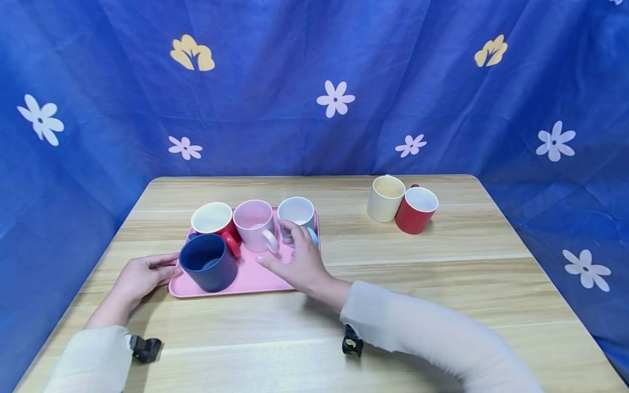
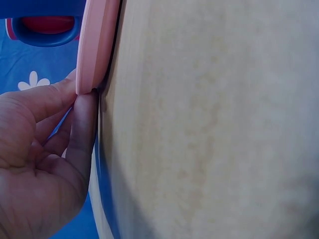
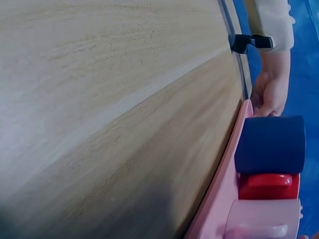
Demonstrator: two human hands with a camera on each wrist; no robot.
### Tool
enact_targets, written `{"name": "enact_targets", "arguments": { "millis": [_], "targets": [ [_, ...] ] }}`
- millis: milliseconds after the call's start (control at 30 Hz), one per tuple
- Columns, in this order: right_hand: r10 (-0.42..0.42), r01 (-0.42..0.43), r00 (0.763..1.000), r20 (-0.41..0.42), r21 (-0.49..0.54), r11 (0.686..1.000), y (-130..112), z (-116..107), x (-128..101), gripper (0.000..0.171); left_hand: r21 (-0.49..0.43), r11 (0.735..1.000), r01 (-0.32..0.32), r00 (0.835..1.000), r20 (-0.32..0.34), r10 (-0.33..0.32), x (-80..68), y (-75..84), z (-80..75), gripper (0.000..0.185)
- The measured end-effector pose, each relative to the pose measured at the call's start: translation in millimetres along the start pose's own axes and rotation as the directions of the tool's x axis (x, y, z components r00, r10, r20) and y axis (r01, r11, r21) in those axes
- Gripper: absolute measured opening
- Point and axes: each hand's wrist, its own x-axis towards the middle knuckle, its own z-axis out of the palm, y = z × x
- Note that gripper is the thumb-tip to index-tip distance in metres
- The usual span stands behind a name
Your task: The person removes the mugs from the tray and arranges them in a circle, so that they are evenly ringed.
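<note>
A pink tray (image 1: 260, 279) on the table bears several mugs. At its left end my left hand (image 1: 147, 275) pinches the rim; in the left wrist view the thumb (image 2: 52, 97) lies against the tray's edge, with fingers at its underside. Nearest that hand stands a dark blue mug (image 1: 211, 270), and behind it a red mug (image 1: 212, 215) with a pale inside. A pale pink mug (image 1: 253, 232) is at the middle. Over the tray's right part, my right hand (image 1: 304, 265) has thumb and fingers apart, overlapping a light blue mug (image 1: 297, 206) with a white inside.
A cream mug (image 1: 382, 204) and a red mug (image 1: 415, 215) with a white inside stand side by side at the back right of the wooden table (image 1: 417, 273). A blue curtain (image 1: 275, 131) with flower prints hangs behind and along the sides.
</note>
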Motion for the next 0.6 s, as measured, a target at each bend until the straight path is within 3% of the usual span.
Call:
{"name": "enact_targets", "arguments": {
  "millis": [267, 600],
  "targets": [
    [0.039, -0.038, 0.993, 0.114, -0.015, 0.999, -4.0, 14.3, 1.9, 0.076, 0.006, 1.000, 0.005, 1.000, -0.006, -0.004, -1.3, 2.0, 1.0, 0.061],
    [0.107, -0.052, 0.962, 0.250, -0.216, 0.975, -7.4, 25.5, 9.6, 0.082, 0.034, 0.999, 0.007, 1.000, -0.012, -0.007, -1.8, 2.7, 0.9, 0.057]
  ]
}}
